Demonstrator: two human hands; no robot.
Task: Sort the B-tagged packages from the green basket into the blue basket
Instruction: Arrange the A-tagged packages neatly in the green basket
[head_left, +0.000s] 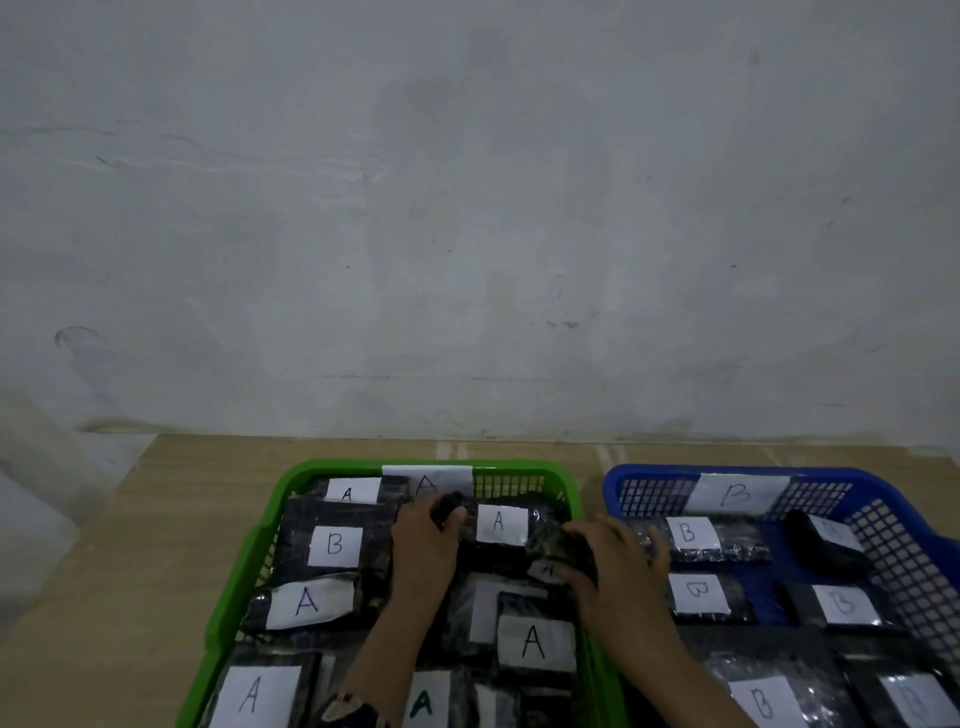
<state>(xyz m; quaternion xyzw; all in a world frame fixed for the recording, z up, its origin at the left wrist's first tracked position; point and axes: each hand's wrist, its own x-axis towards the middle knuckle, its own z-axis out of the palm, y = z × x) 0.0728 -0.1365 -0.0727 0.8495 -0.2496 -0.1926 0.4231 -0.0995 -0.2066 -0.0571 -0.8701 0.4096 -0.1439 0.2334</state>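
Observation:
The green basket (249, 551) on the left holds several black wrapped packages with white tags. One B-tagged package (335, 545) lies at its left side, among A-tagged ones. An A-tagged package (501, 525) lies near the basket's far right. My left hand (423, 545) grips its left end and my right hand (613, 566) grips its right end, by the basket's right wall. The blue basket (893, 535) on the right carries a B label on its far wall and holds several B-tagged packages (693, 535).
Both baskets sit side by side on a wooden table (171, 493) pushed against a grey wall (467, 234). Bare tabletop lies left of the green basket and behind both. A patterned sleeve (348, 712) shows at my left forearm.

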